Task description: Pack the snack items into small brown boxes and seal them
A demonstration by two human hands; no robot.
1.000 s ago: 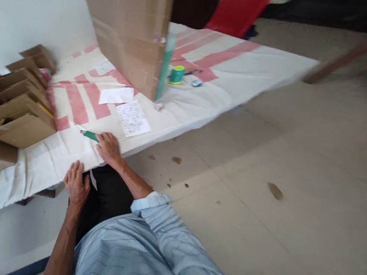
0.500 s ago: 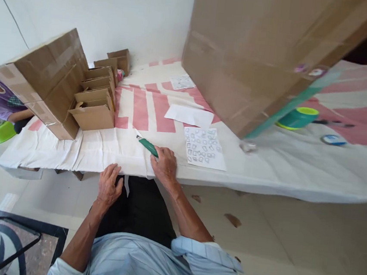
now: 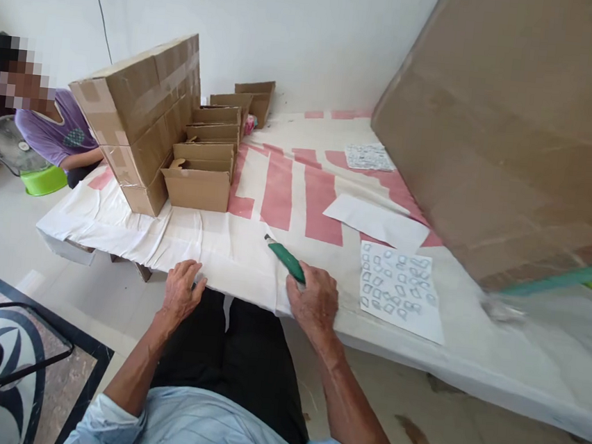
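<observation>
Covering the table, a white cloth (image 3: 249, 270) carries big red block shapes (image 3: 322, 214) that look like parts of printed characters, though the cartons and papers hide too much for them to be read. A white sheet (image 3: 399, 291) near the table's front edge bears rows of small dark outlines, and a smaller paper (image 3: 369, 156) farther back is covered in marks too fine to make out

The right hand (image 3: 316, 299) rests at the table edge, palm down, the forearm coming up from the lower right; its fingers are closed round the near end of a green-handled cutter (image 3: 286, 259). The left hand (image 3: 183, 288) lies at the edge farther left, fingers together and slightly bent over the cloth, thumb a little apart, with nothing visible in its grasp

The green-handled cutter lies low over the cloth, left of the white sheet, its long axis slanting, the metal tip pointing away from the person and to the left, toward the row of open boxes (image 3: 197, 188). Those stand beside a stack of taped cartons (image 3: 145, 103), behind which sits a person in a purple shirt (image 3: 56, 129). A large carton (image 3: 497, 137) leans at the right
</observation>
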